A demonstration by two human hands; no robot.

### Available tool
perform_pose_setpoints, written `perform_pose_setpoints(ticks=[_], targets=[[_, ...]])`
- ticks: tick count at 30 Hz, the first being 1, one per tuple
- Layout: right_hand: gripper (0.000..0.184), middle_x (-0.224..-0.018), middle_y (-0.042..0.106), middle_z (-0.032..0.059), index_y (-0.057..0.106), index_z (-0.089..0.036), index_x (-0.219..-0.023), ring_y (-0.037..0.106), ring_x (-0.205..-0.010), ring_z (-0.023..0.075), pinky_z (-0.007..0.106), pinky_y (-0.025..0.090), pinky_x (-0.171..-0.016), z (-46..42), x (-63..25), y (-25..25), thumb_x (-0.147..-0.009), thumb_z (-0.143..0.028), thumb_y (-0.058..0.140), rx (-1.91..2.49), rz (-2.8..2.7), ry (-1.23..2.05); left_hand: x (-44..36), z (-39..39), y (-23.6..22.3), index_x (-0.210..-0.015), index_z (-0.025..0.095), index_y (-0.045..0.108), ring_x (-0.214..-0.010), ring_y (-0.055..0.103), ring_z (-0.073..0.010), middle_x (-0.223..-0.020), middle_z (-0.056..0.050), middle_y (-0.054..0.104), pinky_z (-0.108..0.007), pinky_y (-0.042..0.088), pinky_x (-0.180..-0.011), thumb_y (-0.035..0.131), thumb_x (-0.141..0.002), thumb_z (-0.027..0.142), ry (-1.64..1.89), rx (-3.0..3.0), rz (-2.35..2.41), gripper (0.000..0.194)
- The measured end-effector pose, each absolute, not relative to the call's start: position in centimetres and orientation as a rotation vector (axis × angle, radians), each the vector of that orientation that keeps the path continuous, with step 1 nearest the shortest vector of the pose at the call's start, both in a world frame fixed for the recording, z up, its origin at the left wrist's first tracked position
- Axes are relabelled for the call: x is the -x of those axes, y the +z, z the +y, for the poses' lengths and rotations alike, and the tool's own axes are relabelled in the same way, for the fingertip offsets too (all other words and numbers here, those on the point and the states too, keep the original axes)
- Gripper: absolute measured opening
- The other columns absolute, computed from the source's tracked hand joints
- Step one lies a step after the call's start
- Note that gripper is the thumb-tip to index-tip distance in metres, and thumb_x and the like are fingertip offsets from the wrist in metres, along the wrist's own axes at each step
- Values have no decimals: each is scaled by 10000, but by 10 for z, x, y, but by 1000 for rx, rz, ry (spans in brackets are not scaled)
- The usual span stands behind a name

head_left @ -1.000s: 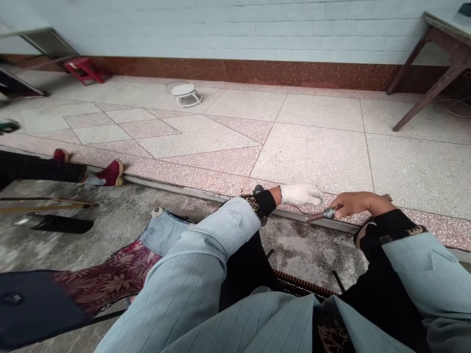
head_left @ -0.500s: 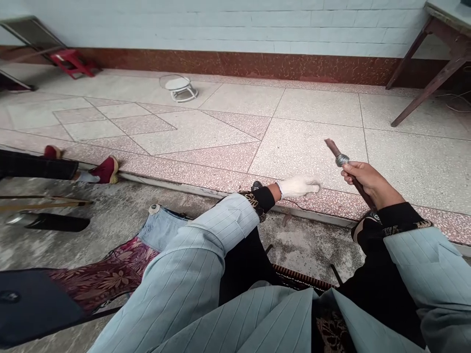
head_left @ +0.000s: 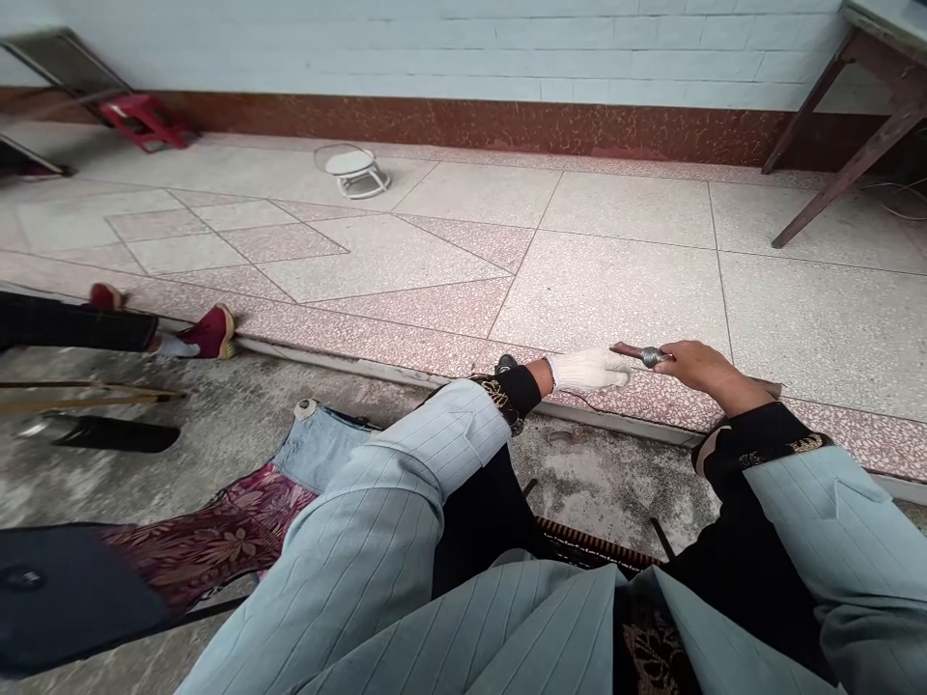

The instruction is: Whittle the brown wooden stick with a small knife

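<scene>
A brown wooden stick [head_left: 627, 349] with a coil of grey wire [head_left: 652, 357] wound round it is held in my bare right hand [head_left: 699, 369]. It lies nearly level, its far end showing past my wrist on the right. My left hand [head_left: 588, 368] wears a white knitted glove, its fingers closed together; what they hold, if anything, is too small to make out. The stick's left tip is right by the gloved fingertips, and I cannot tell whether they touch. A thin dark strand [head_left: 579, 398] runs along the step edge below the glove.
A raised terrazzo floor [head_left: 623, 280] ends in a step before me. On it stand a small white stool [head_left: 354, 172], a red stool [head_left: 145, 121] and a wooden table [head_left: 844, 183]. Another person's red shoe [head_left: 211, 333] rests at the left. A patterned cloth [head_left: 217, 526] lies lower left.
My right hand has swung the stick from a steep, upward-pointing tilt down to nearly level, bringing its tip left to the gloved hand. My left hand has stayed almost in place.
</scene>
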State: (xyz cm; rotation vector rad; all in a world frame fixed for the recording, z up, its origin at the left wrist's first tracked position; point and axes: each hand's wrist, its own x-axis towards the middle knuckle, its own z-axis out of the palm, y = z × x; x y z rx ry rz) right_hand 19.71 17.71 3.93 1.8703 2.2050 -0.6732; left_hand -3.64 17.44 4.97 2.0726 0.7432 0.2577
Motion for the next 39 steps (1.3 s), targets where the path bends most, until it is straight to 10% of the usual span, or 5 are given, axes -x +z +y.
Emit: perform_pose_setpoints(ticks=[10, 17, 22, 28, 39], targets=[[405, -856, 670, 2, 748, -197, -1075, 549, -739, 143, 276, 392, -696, 166, -210, 58, -760, -448, 713, -976, 2209, -1814, 52, 183, 41, -873, 186, 711, -705, 538, -145, -743, -30, 623, -262, 423, -675, 647, -812, 306, 295, -1764, 813, 149], [381, -668, 514, -26, 631, -167, -871, 397, -539, 81, 242, 301, -536, 169, -209, 57, -714, -487, 767, -1793, 2155, -2701, 35, 186, 22, -920, 148, 610, -658, 483, -85, -800, -8, 557, -212, 402, -607, 454, -947, 442, 390, -1691, 683, 334], [341, -682, 556, 25, 643, -163, -870, 465, -570, 130, 273, 347, -541, 185, -217, 40, -759, -481, 697, -2525, 2236, -1761, 36, 178, 26, -889, 170, 652, -573, 466, -100, -680, 1, 545, -237, 389, -550, 560, -888, 427, 210, -1737, 702, 273], [360, -1020, 695, 129, 707, -189, -1097, 631, -858, 266, 331, 400, -644, 172, -195, 37, -881, -427, 544, -1958, 2124, -695, 42, 176, 28, -849, 217, 707, -591, 511, -150, -630, -35, 576, -286, 406, -562, 691, -783, 368, 252, -1742, 833, 165], [384, -896, 675, 26, 726, -212, -1122, 551, -737, 149, 286, 406, -688, 165, -207, 59, -814, -433, 667, -1176, 2337, -1721, 52, 192, 41, -873, 192, 698, -667, 562, -137, -743, -33, 611, -259, 444, -615, 680, -802, 338, 355, -1660, 880, 164]])
